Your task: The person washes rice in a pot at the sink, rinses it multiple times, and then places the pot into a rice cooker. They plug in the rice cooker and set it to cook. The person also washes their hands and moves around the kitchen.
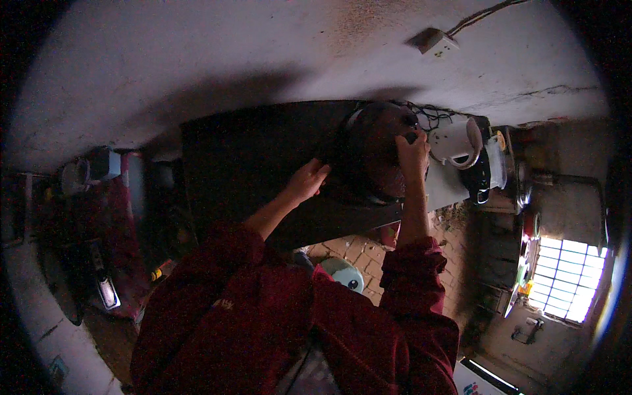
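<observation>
A large dark round vessel or appliance [382, 148], its kind hard to tell in the dim light, sits on a dark tabletop [247, 163]. My right hand [414, 148] is on its right side, with the fingers curled around a small black knob or handle. To its left, my left hand [310, 178] hovers over or rests on the dark surface, fingers curled; whether it holds anything is too dark to tell. A white mug-shaped pitcher [456, 143] lies or stands tilted just right of my right hand, beside black cables [432, 114].
A wall with a socket box [437, 43] rises behind the table. Below the table edge, a pale round bucket [343, 274] stands on the brick floor [365, 252]. Shelves with dishes and a barred window [568, 276] are at the right. A light blue box [106, 163] is at the left.
</observation>
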A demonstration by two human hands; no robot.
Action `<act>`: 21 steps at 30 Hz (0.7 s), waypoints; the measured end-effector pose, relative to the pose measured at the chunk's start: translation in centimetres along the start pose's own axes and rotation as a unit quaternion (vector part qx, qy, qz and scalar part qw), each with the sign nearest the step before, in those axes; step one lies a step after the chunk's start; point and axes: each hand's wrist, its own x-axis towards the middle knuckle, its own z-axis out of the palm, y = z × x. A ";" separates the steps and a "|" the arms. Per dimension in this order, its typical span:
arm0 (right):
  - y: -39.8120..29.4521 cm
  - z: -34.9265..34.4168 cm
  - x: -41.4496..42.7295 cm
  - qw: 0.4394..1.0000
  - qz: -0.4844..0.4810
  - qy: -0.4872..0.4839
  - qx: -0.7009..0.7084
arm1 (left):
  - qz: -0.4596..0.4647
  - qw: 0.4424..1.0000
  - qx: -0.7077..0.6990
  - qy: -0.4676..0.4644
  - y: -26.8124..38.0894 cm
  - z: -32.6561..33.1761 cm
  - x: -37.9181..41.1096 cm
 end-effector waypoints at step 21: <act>1.2 0.5 0.3 0.974 -0.206 -0.096 -0.018 | 0.007 1.000 -0.021 -0.011 -1.3 -0.4 1.8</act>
